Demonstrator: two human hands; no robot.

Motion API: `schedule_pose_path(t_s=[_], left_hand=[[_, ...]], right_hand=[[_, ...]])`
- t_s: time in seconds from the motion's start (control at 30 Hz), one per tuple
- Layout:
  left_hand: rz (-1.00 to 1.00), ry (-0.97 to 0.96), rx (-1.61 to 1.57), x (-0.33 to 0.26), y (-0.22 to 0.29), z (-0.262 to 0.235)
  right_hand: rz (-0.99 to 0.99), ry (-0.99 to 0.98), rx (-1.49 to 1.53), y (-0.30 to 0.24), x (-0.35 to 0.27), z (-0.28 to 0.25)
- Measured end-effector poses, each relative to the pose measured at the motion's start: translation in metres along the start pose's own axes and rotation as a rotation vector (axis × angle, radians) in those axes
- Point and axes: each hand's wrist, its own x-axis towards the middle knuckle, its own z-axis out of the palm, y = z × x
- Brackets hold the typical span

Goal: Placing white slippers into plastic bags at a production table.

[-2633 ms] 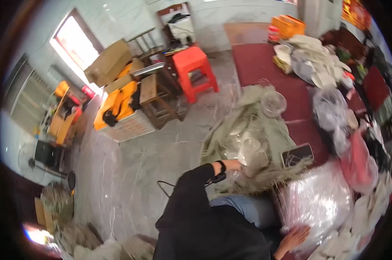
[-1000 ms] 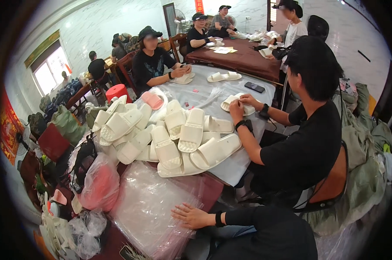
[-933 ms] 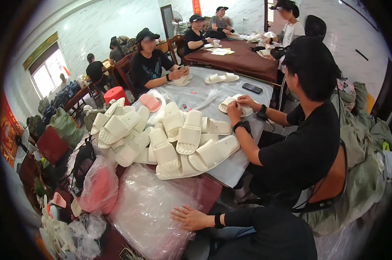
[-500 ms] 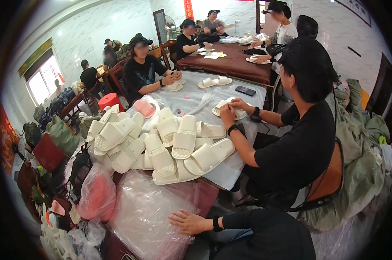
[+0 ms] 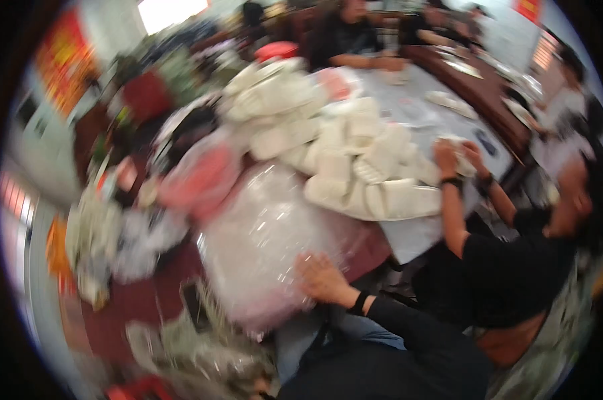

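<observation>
My right hand (image 5: 325, 279), with a black band at its wrist, lies flat on a stack of clear plastic bags (image 5: 258, 233). Its fingers are spread and grip nothing. At the lower edge a small patch of skin beside a dark band looks like my left hand (image 5: 262, 385); its fingers are hidden. Crumpled greenish plastic (image 5: 201, 350) lies close to it. Beyond the bags is a heap of cream slide sandals (image 5: 335, 160). Motion blurs the whole picture.
A co-worker's hands (image 5: 458, 157) hold a cream sandal at the right of the white-covered table (image 5: 408, 233). More people sit farther back. Left of my bags stand a pink item in clear plastic (image 5: 205, 173) and crumpled clear bags (image 5: 145, 243). A dark phone-like object (image 5: 193, 303) lies nearby.
My view has swung left and down, so the sandals and table sit farther right. My right hand still rests on the bags. A bit of my left hand now shows at the lower edge.
</observation>
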Motion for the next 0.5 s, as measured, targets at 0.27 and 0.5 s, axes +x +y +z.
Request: schedule_pose_path(t_s=[0.27,0.5], left_hand=[[0.212,-0.806,-0.815,-0.131,-0.140,-0.051],[-0.303,-1.147,-0.478,-0.210,-0.204,-0.061]], right_hand=[[0.022,-0.044,-0.115,0.014,0.002,-0.003],[-0.077,-0.070,-0.133,-0.001,-0.004,0.009]])
